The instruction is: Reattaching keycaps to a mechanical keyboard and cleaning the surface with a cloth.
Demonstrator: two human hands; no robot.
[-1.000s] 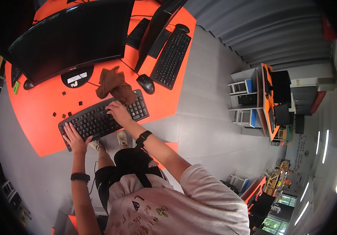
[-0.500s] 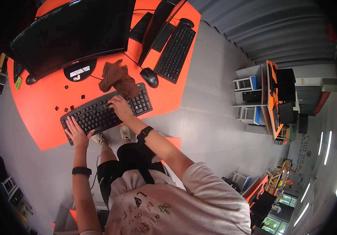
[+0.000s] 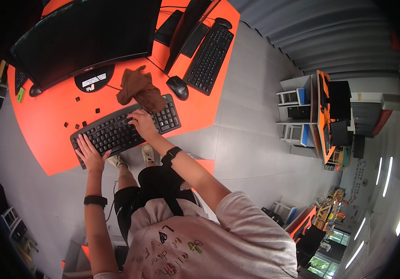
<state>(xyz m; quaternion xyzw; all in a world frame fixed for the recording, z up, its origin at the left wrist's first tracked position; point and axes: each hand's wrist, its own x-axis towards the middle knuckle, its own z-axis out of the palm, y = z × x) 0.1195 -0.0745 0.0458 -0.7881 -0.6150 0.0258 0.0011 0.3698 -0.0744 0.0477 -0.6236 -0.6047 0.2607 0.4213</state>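
A person sits at an orange desk; a black keyboard lies slanted near the desk's front edge, right in front of them.

The left hand rests on the keyboard's near left corner; its fingers are spread flat on the edge, and I think it is there to stop the keyboard from sliding.

The right hand is on top of the keys, around the middle and a bit to the right; the fingers are curled down and close together, as if pushing or picking at one key; I cannot tell if they are pinching anything, because it is too small to see.

Some little black key caps lie loose on the desk just behind the keyboard; they sit apart from each other, near enough to reach.

A brown cloth is crumpled up behind the keyboard and touches its far right corner; a black mouse sits just beside the cloth.

A big dark monitor stands at the back of the desk; a second keyboard lies off to the right, well away from the hands.

Both wrists wear a black band; the person's shoes show under the desk edge.
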